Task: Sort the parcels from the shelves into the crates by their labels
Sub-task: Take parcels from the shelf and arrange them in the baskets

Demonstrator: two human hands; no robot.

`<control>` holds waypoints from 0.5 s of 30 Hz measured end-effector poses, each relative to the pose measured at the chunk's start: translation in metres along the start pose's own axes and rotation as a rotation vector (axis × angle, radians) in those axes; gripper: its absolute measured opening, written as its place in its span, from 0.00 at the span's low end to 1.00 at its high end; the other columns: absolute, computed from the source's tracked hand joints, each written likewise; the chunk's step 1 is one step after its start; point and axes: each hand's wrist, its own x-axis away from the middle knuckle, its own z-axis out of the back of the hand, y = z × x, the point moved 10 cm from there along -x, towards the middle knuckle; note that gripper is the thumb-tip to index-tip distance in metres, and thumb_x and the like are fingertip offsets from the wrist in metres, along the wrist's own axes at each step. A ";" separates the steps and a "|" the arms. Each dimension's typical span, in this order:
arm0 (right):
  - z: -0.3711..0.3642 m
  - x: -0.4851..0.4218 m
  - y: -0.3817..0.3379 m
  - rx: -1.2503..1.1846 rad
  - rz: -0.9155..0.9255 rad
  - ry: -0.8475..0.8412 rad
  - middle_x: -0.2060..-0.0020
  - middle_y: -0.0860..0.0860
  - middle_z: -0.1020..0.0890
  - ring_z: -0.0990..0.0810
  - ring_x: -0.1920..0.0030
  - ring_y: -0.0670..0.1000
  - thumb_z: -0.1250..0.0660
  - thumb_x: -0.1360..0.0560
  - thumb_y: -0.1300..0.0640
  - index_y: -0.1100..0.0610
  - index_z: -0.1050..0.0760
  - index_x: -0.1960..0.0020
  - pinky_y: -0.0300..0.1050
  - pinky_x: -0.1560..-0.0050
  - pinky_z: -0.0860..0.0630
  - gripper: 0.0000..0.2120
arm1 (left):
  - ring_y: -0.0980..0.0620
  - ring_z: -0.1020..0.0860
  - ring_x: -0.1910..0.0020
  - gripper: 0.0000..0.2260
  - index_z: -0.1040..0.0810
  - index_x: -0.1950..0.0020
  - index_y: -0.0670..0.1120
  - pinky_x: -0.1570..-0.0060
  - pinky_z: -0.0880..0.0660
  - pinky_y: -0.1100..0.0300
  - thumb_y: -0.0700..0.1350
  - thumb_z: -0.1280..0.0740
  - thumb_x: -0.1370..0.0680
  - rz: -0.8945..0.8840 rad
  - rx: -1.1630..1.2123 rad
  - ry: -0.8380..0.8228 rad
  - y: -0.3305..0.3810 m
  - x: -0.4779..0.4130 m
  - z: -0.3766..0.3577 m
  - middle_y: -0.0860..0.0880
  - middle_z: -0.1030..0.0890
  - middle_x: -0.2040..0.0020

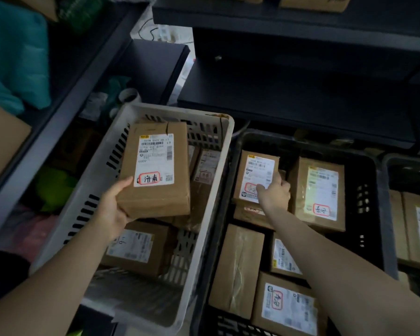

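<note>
Left hand wrapped round the near left corner of a box, thumb on top, fingers beneath; box held flat above the white crate, label up, more boxes lying below. Right hand clamped on the near right corner of a small box inside the black crate, tilted over another box (lifted clear or touching: impossible to tell).

Handling, as judged: stiff taped cardboard, light enough for one hand, tape probably smooth and slippery, contents unknown, so treat as fragile. Grip at a corner or across a short edge, thumb over and fingers under, clear of the label, leaving the red-ringed mark legible. Avoid pinching the top face alone; expect some give in thin panels. Read the mark, match to the crate, lower flat onto the stack, release only once seated. Hold level to prevent sliding off the boxes beneath
</note>
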 end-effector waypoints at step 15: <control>0.000 0.005 -0.041 0.022 0.160 0.023 0.25 0.58 0.45 0.40 0.27 0.61 0.39 0.20 0.53 0.54 0.43 0.23 0.55 0.32 0.33 0.28 | 0.47 0.21 0.51 0.13 0.23 0.41 0.53 0.57 0.28 0.55 0.43 0.34 0.25 -0.011 -0.175 -0.165 -0.023 -0.013 -0.036 0.47 0.16 0.52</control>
